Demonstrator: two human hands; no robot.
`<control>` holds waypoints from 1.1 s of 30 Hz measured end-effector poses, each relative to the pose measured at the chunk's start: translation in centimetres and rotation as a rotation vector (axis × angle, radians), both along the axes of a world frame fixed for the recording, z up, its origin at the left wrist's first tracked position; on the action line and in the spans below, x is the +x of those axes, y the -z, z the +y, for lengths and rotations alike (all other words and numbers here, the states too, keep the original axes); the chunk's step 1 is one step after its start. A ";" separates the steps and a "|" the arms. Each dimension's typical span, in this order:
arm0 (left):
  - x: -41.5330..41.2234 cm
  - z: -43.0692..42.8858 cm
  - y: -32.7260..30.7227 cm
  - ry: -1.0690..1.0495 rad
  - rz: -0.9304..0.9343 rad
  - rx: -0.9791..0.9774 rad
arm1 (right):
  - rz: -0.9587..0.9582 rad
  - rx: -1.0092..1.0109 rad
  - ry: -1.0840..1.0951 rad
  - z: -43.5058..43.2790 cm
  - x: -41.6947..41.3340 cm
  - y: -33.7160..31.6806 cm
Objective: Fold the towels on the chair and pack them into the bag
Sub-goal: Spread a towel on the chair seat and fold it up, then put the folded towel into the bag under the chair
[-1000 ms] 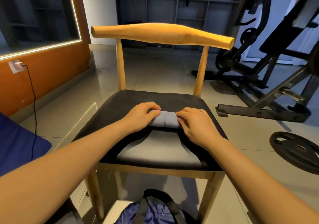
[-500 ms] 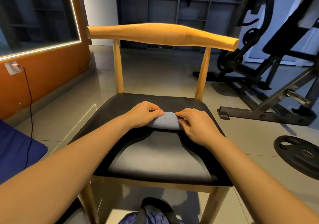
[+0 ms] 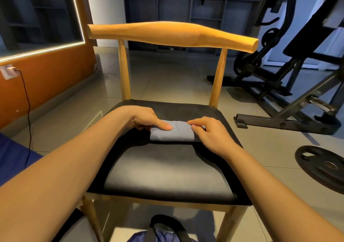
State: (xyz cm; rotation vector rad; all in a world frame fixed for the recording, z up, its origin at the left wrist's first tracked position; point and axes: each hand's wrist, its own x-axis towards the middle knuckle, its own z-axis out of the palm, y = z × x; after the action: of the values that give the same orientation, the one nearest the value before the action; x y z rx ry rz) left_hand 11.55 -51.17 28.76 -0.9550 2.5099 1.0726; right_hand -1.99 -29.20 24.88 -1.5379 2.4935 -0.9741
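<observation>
A small grey-blue towel (image 3: pixel 174 134), folded into a narrow block, lies on the black seat of a wooden chair (image 3: pixel 167 169). My left hand (image 3: pixel 144 117) rests at the towel's left end, index finger stretched flat across its top. At the right end my right hand (image 3: pixel 208 131) pinches the towel's edge with curled fingertips. A blue bag (image 3: pixel 160 235) with a black strap sits on the floor under the chair's front edge, only its top showing.
Black gym machine frames (image 3: pixel 283 85) stand to the right of the chair. A black weight plate (image 3: pixel 323 167) lies on the tiled floor. An orange wall with a socket and hanging cable (image 3: pixel 26 100) is at the left. Something blue (image 3: pixel 13 158) lies at the left edge.
The towel now shows as a flatter, wider folded block. My left index finger has stretched out over it, and my right fingertips have shifted to its right edge.
</observation>
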 end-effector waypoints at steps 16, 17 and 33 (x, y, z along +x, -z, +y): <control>4.1 4.6 0.0 -0.085 0.454 0.081 | 0.042 -0.031 -0.076 2.7 0.9 -1.3; 4.7 4.9 -0.4 -0.055 0.525 0.019 | 0.021 -0.054 -0.087 3.0 1.3 -1.9; 9.2 14.5 -1.5 0.503 0.363 0.151 | -0.804 0.289 -0.249 15.2 11.6 -2.3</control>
State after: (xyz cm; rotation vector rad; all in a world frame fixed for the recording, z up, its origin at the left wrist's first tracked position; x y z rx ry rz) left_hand 20.78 -36.68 30.30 -0.0700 2.6730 1.3198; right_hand 9.59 -13.96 27.21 -1.0406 1.7395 -0.8978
